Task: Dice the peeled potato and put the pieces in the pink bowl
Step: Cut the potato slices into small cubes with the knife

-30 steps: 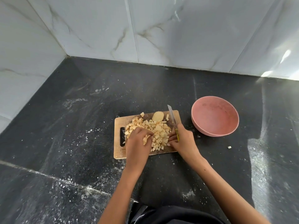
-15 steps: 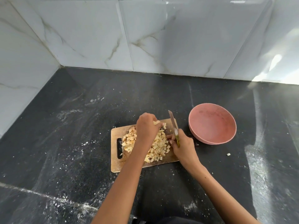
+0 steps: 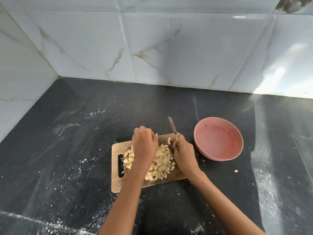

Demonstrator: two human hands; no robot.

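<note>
Head view is showing two bare hands working over one wooden cutting board (image 3: pixel 116 150) that is lying on a black countertop (image 3: pixel 67 133) backed by marble-look wall tiles (image 3: pixel 152 48). One pile of diced potato pieces (image 3: pixel 162 160) is sitting on the middle of the board, too many cubes to count, with one stray piece (image 3: pixel 235 171) lying on the counter well to the right, near side of the bowl. The left hand (image 3: pixel 144 144) is curling its fingers over the far part of the pile, where a pale bit of potato is showing at its fingertips; whether it is pinching that bit, I cannot tell. The right hand (image 3: pixel 183 153) is gripping the yellow-green handle of one knife (image 3: pixel 172 127), fingers wrapped tight round it. The knife's long axis is running near to far, its tip pointing away toward the wall and leaning slightly left, with the blade rising past the board's far edge. One pink bowl (image 3: pixel 218 141) is standing just right of the board, upright, with no pieces inside. The board's long axis is running left to right, its handle slot at the left end.
</note>
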